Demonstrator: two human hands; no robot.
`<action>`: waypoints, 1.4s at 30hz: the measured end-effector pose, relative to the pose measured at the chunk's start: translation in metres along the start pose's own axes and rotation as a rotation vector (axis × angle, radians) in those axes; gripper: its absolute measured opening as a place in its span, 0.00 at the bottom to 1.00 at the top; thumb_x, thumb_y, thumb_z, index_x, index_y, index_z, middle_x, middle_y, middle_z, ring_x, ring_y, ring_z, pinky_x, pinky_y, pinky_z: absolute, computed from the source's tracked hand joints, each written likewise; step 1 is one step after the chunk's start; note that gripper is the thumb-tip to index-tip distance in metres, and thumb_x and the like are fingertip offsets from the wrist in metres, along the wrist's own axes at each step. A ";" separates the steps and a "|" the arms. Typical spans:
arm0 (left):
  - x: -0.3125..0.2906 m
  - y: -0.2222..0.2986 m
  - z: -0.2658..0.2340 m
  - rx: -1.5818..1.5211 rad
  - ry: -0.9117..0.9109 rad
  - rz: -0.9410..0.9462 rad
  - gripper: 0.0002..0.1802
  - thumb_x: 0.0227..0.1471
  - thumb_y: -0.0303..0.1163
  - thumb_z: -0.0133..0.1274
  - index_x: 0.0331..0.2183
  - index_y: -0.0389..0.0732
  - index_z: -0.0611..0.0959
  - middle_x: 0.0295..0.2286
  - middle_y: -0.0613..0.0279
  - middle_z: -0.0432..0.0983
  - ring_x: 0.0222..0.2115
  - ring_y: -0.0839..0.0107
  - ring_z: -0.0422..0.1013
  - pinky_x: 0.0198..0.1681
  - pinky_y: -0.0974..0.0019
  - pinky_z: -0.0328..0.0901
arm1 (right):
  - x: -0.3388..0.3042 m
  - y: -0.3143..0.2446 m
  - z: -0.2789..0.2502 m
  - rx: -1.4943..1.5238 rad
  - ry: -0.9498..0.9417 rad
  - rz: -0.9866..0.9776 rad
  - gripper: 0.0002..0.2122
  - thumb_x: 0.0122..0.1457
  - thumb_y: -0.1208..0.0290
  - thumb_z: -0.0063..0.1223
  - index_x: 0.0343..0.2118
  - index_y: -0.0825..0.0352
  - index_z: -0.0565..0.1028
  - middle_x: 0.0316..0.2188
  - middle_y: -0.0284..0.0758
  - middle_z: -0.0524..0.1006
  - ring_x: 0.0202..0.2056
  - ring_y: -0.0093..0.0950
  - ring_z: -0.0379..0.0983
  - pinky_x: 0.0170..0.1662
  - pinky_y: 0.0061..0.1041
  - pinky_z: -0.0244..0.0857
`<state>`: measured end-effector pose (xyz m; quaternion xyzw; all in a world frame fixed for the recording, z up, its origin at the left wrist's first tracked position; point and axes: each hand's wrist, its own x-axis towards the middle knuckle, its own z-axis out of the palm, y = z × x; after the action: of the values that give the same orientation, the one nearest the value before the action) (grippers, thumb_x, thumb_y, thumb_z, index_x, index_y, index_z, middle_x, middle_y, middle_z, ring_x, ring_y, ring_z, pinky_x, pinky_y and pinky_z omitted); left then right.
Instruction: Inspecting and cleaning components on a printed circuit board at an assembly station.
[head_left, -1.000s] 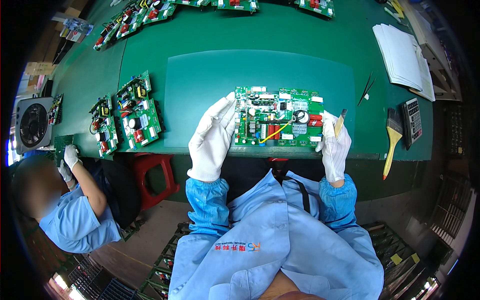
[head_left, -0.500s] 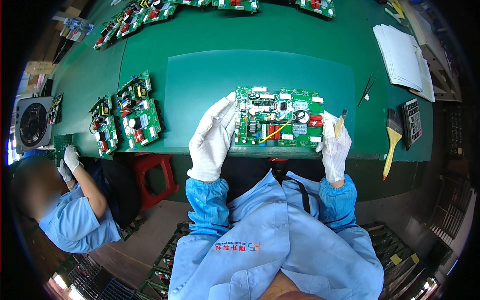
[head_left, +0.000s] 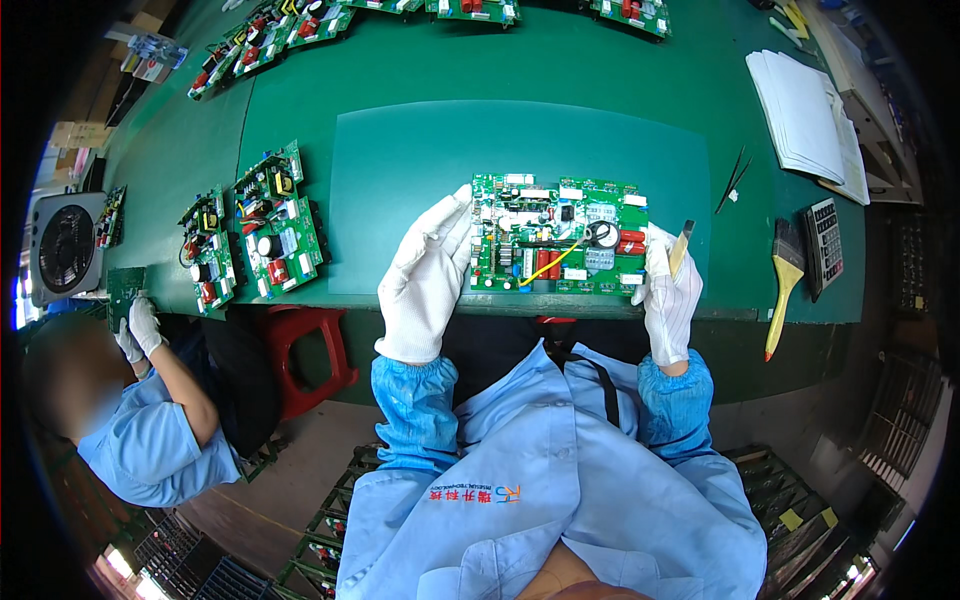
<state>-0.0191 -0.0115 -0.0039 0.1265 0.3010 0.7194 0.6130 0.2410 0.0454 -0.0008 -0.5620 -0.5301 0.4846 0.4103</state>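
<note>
Head view shows the person's left hand (head_left: 425, 280), white-gloved, its fingers straight and side by side along the left edge of a green circuit board (head_left: 512, 232); whether it grips that edge cannot be told. At the board's right edge, the gloved right hand (head_left: 668, 295) has its fingers curled, pinching a small flat-tipped tool (head_left: 683, 250). The board is over the near part of a blue-green mat (head_left: 420, 150), a yellow wire (head_left: 550, 266) crossing it. Left of the board are two more populated boards (head_left: 285, 245); farther left, a co-worker's gloved hands (head_left: 144, 324) hold a dark green board (head_left: 126, 295). Right of the board lie tweezers (head_left: 735, 180), a yellow-handled brush (head_left: 787, 275) and a calculator (head_left: 826, 245), with white papers (head_left: 795, 110) farther back on that side.
</note>
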 end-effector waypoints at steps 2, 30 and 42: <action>0.000 -0.001 -0.001 0.000 -0.005 0.004 0.33 0.56 0.41 0.45 0.55 0.25 0.65 0.58 0.43 0.59 0.59 0.54 0.57 0.62 0.57 0.52 | 0.000 0.002 -0.001 0.005 0.000 0.006 0.14 0.65 0.66 0.46 0.45 0.72 0.74 0.30 0.32 0.74 0.18 0.15 0.63 0.17 0.16 0.58; 0.000 0.001 -0.003 0.003 -0.042 0.002 0.33 0.56 0.42 0.45 0.56 0.27 0.65 0.58 0.45 0.59 0.59 0.56 0.57 0.60 0.60 0.54 | -0.001 0.000 0.002 0.007 0.022 0.031 0.15 0.65 0.66 0.45 0.46 0.72 0.73 0.29 0.31 0.73 0.18 0.15 0.63 0.17 0.16 0.58; 0.001 0.001 0.001 0.011 -0.054 0.005 0.32 0.57 0.39 0.44 0.55 0.24 0.64 0.58 0.41 0.58 0.60 0.52 0.55 0.63 0.56 0.50 | -0.002 -0.009 0.002 0.034 0.015 0.045 0.15 0.65 0.64 0.46 0.45 0.72 0.74 0.23 0.29 0.72 0.15 0.14 0.60 0.17 0.17 0.53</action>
<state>-0.0196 -0.0100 -0.0031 0.1500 0.2881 0.7156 0.6184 0.2375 0.0438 0.0074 -0.5703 -0.5058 0.4986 0.4126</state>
